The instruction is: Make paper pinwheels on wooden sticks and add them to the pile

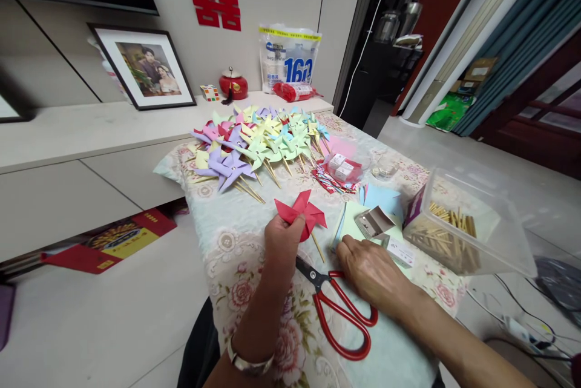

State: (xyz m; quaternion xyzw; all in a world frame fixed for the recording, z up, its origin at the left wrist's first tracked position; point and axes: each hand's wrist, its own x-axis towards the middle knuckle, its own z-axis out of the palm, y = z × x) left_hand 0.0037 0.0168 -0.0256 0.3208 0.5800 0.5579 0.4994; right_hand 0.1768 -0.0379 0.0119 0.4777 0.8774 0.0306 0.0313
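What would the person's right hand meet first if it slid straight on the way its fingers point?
Probably the pale green paper sheet just past the right hand, its fingertips at the paper's near edge.

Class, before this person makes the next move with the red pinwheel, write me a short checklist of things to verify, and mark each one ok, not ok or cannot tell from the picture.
1. Left hand has a grip on the red pinwheel: ok, fingers closed at its lower edge.
2. Stick is with the pinwheel: ok, it pokes out below; whether it is fastened, cannot tell.
3. Right hand is free: cannot tell, it rests palm down on the table and may cover something.
4. Red scissors within reach: ok, lying between the hands, blades closed.
5. Spare sticks available: ok, the clear box holds many.
6. Finished pile clear of the hands: ok.
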